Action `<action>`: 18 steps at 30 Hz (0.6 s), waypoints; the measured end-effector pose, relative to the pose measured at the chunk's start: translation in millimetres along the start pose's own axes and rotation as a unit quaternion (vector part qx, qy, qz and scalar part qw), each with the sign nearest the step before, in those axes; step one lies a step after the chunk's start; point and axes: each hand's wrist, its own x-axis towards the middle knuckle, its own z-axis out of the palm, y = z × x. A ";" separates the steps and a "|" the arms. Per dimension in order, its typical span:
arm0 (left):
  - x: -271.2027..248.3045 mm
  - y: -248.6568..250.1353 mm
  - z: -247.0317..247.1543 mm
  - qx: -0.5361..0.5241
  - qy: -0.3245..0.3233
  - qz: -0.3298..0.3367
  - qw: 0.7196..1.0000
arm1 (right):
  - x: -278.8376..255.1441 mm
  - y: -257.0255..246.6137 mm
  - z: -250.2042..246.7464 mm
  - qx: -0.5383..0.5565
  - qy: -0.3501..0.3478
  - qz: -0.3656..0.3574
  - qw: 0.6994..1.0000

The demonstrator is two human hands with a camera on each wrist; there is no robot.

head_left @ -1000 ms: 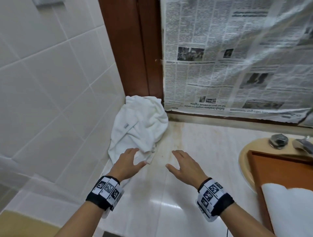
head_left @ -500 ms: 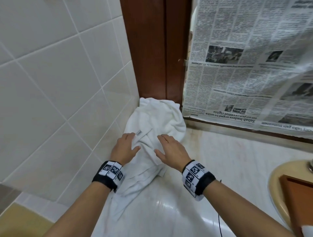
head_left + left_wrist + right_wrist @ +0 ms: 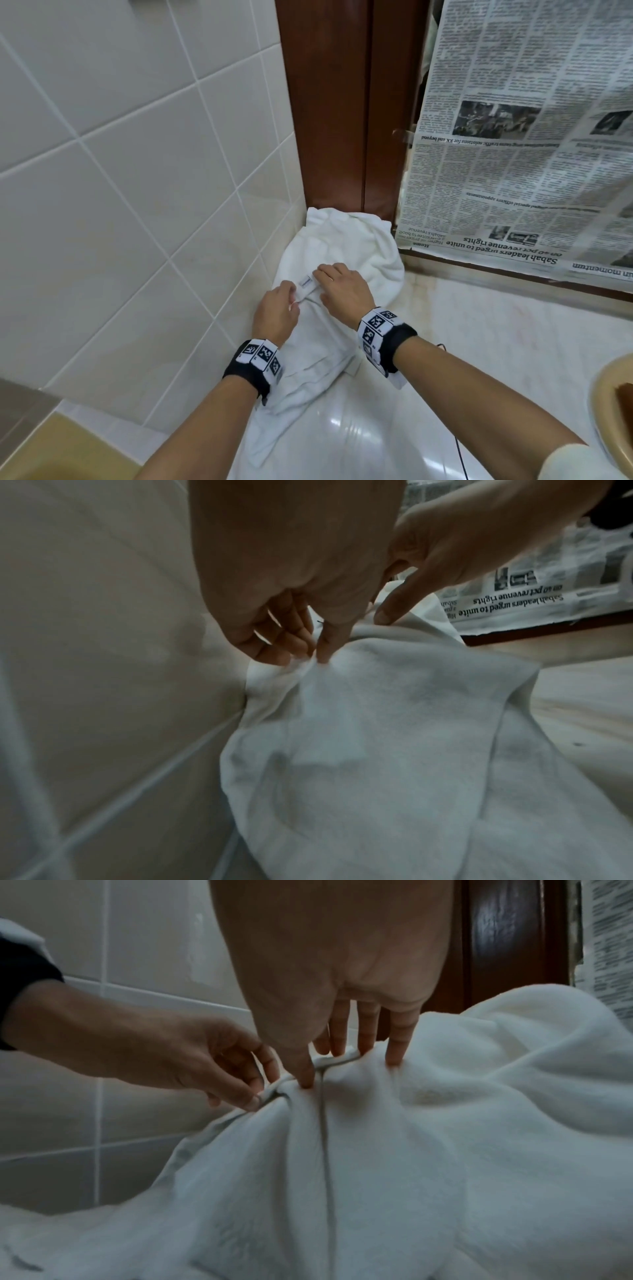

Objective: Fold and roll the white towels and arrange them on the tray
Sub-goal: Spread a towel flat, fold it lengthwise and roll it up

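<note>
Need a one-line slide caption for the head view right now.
Left hand and right hand pinch the hem of a crumpled white towel heaped in the counter's tiled corner.

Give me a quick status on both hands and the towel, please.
Left hand pinching towel hem. Right hand pinching same hem beside it. Towel crumpled in counter corner, unfolded. Nothing in the way.

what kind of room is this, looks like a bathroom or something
Most likely a bathroom: glossy tiled wall, a pale polished counter with the rim of a basin at the right edge, and a crumpled white towel in the corner. Newspaper covers what may be a mirror or window.
</note>
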 end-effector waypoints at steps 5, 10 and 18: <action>-25.2 8.3 -2.0 -0.047 0.037 0.051 0.997 | -5.3 1.0 0.5 0.028 0.040 0.009 0.999; -65.5 15.1 -3.6 -0.048 0.085 0.065 0.993 | -35.1 5.9 -5.0 0.074 0.085 -0.039 0.993; -118.7 16.8 14.9 0.012 0.039 0.011 0.999 | -127.6 -6.4 -38.5 0.191 0.134 0.012 0.972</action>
